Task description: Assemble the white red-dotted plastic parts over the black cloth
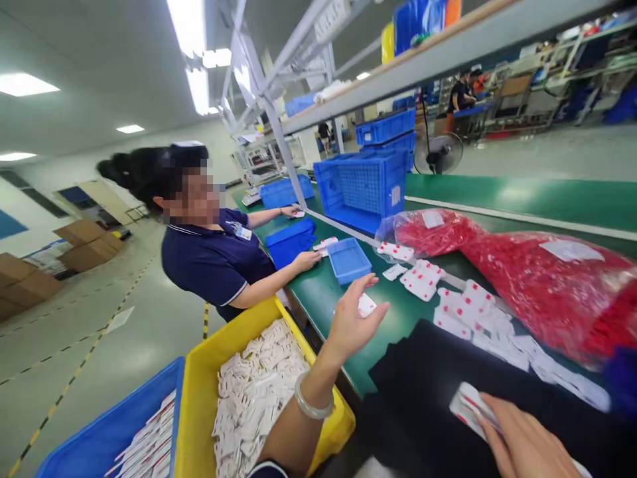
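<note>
My left hand (354, 317) hovers open above the green table's near edge, fingers spread and empty, just short of a small white packet (367, 305). My right hand (522, 441) at the bottom right rests on a stack of white packets with red dots (468, 405) lying on a black cloth (428, 392); its fingertips press the stack. More such packets (472, 312) lie scattered across the table. A large clear bag of red parts (537, 279) lies to the right.
A co-worker in a navy shirt (213, 259) sits on the left, hands on the table by a small blue tray (348, 259). A yellow bin (199, 392) full of white packets and a blue bin (109, 431) stand below. Blue crates (363, 186) stand further back.
</note>
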The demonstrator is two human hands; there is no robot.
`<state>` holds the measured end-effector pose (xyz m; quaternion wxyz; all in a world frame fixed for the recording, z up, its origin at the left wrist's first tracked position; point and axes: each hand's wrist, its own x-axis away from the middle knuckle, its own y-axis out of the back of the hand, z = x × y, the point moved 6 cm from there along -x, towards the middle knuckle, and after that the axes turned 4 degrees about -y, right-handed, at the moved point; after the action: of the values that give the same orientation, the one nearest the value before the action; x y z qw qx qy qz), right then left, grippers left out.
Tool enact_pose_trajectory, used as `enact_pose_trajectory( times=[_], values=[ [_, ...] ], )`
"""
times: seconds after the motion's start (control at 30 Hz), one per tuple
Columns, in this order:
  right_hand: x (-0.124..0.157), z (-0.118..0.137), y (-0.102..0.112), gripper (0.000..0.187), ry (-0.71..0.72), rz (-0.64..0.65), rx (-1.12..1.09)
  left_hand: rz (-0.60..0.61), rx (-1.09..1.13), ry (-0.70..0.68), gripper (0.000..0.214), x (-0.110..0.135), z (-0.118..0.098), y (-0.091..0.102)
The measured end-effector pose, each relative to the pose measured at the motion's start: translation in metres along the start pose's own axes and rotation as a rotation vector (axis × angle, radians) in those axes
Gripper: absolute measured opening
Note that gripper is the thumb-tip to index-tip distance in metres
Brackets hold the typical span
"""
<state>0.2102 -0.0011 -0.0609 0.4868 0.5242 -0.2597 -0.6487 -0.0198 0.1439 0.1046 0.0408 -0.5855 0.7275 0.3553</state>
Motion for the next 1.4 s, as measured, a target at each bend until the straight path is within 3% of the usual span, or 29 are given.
enact_pose_trajectory(
  times=[0.07,0.17,0.23,0.3,0.53,0.87,1.17,1.3,1.4],
  values=[
    [-0.004,0.014,0.015,0.03,-0.072,0.028,0.03,0.27,0.046,-0.022,0.05,0.014,0.005,-0.037],
    [-0.011,0.026,0.025,0.032,-0.139,0.074,0.074,0.633,0.141,0.023,0.052,0.055,0.018,-0.102],
    [-0.012,0.029,0.028,0.031,-0.155,0.069,0.073,0.756,0.233,0.066,0.046,0.076,0.022,-0.131],
    [-0.011,0.03,0.028,0.029,-0.143,0.064,0.063,0.803,0.329,0.092,0.036,0.084,0.021,-0.146],
    [-0.004,0.028,0.021,0.027,-0.082,0.063,0.07,0.777,0.451,0.123,0.026,0.076,0.016,-0.15],
    [-0.009,0.034,0.019,0.023,-0.076,0.026,0.147,0.741,0.403,-0.008,0.019,0.079,0.018,-0.15],
    [-0.016,0.038,0.02,0.023,-0.17,0.067,0.122,0.673,0.369,-0.013,0.015,0.079,0.021,-0.153],
    [-0.018,0.03,0.03,0.023,-0.142,0.145,0.045,0.69,0.391,-0.008,0.017,0.079,0.021,-0.15],
    [-0.006,0.012,0.049,0.036,-0.129,0.109,0.059,0.719,0.35,-0.006,0.019,0.076,0.02,-0.142]
  ],
)
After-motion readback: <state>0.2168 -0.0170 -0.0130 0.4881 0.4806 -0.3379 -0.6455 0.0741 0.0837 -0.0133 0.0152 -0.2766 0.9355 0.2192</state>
